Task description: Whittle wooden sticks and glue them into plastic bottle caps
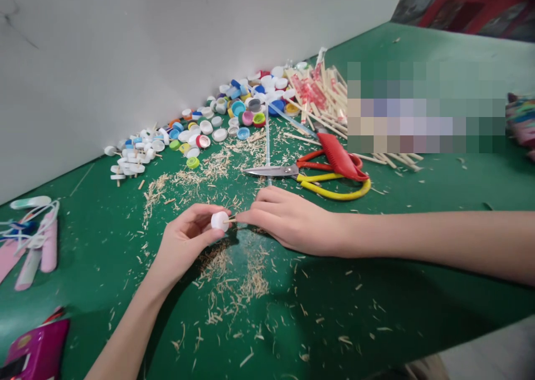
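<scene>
Between the thumb and fingers of my left hand (190,232) is a white bottle cap (219,221), held just above the green table (334,313). A thin wooden stick (229,220) pokes out of the cap's right side. My right hand (284,218) is closed, its fingertips pinching the stick's free end. Pale wood shavings (254,279) lie scattered under and around both hands. Beyond my right hand rest scissors (276,171) with red and yellow handles, and a red-handled tool (340,157) lies across them.
Many coloured bottle caps (238,110) are heaped against the grey wall (125,51). Caps joined with sticks (129,162) lie to their left. Wooden chopsticks (326,96), some in red-printed wrappers, spread at the back right. A skipping rope (49,238) and a magenta pouch (39,349) sit at left.
</scene>
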{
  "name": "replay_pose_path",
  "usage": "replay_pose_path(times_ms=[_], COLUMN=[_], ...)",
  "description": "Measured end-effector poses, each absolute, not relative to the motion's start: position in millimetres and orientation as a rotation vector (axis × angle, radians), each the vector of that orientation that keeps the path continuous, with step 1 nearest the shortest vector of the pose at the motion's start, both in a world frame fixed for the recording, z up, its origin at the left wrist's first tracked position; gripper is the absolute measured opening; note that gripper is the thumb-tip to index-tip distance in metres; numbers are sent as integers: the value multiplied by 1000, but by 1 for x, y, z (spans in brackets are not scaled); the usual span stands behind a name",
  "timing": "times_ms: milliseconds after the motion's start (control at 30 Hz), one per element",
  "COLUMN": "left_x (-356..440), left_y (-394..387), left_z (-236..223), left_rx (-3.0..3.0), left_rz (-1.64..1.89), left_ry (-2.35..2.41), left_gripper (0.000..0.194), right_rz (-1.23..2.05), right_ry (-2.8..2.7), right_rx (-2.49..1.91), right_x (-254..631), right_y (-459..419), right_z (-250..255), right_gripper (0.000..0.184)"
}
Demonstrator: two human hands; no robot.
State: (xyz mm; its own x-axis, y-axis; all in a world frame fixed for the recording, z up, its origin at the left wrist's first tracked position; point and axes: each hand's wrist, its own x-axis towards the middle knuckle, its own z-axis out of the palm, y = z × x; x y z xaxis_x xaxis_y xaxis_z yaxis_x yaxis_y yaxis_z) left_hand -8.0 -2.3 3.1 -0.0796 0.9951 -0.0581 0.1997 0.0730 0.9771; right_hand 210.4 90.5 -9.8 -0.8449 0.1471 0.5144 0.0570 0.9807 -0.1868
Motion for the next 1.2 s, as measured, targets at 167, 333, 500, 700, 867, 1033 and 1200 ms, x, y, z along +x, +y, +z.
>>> replay_pose_path(times_ms=[167, 333, 500, 700, 867, 1033, 1200], left_x=[1, 3, 4, 3, 2, 5, 8], left_y=[-3, -4, -2, -1, -3, -4, -3], left_z=[8, 7, 3, 0, 1, 1, 1], left_rx=[1283, 1274, 1307, 1326, 1354, 1397, 1382], left_rz=[1051, 1068, 1155, 1237, 1178, 1170, 1191], left_ry=[1477, 1493, 1497, 1543, 1600, 1603, 1592], left_gripper=[21, 22, 26, 35, 31, 26, 26], right_rz=[181, 223, 182, 15, -5, 82, 82], right_ry=[-2656, -2715, -2657, -2597, -2635, -2702, -2723], right_rx=[-78, -86, -256, -477, -416, -390, -385], right_x=[209, 210, 206, 201, 204, 205, 206], right_y=[88, 88, 87, 88, 88, 87, 86], right_z=[-8, -4, -10, -14, -10, -11, -13], right_gripper=[36, 37, 30, 37, 39, 32, 26])
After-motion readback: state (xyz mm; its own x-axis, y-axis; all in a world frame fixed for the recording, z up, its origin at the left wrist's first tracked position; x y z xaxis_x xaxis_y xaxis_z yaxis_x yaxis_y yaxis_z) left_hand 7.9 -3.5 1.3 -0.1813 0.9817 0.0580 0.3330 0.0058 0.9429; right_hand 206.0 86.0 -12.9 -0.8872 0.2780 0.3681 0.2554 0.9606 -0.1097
